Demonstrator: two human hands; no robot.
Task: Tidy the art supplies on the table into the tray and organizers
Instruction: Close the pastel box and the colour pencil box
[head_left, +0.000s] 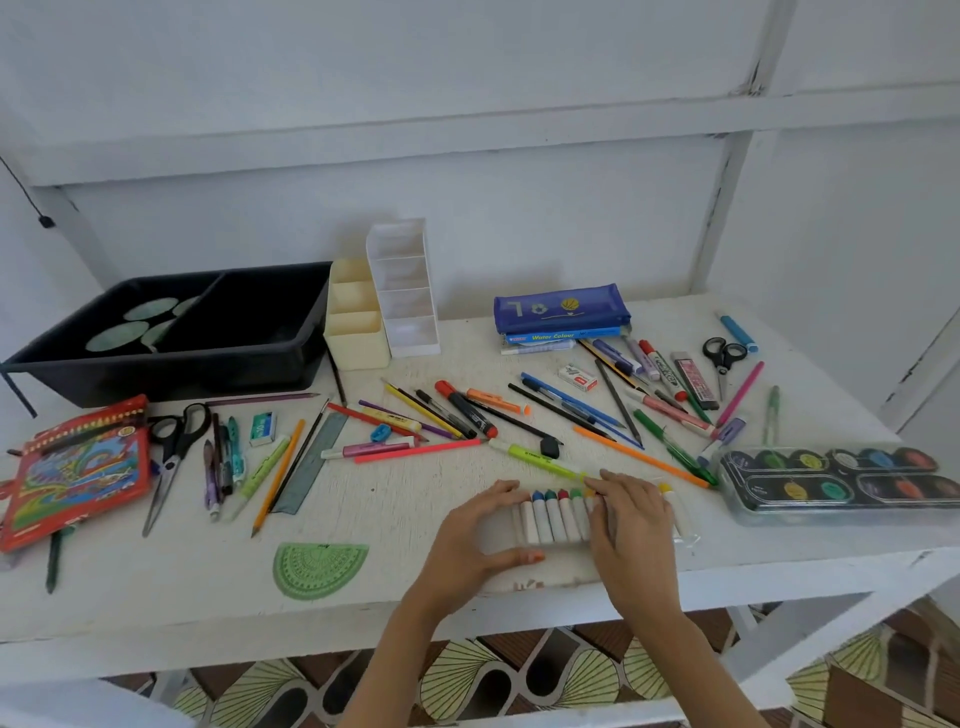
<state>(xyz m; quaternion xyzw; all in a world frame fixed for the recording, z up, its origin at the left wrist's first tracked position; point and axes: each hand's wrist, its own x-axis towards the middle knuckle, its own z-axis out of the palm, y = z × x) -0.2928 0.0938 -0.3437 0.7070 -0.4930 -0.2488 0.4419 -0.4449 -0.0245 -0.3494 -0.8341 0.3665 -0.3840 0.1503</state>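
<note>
A clear pack of white paint tubes (556, 519) with coloured caps lies near the table's front edge. My left hand (475, 540) grips its left end, fingers over the top and thumb along the near side. My right hand (631, 525) lies flat over the pack's right half, fingers straight. The black two-compartment tray (171, 364) stands at the back left. Next to it are a cream organizer (358, 338) and a taller white organizer (405, 291). Several pens, pencils and markers (467, 410) lie scattered across the middle.
A red crayon box (78, 478) and scissors (174, 441) lie left, a green protractor (319, 569) front left. A watercolour palette case (841, 480) sits right. A blue pencil pouch (561, 312) rests on boxes at the back; smaller scissors (723, 358) lie back right.
</note>
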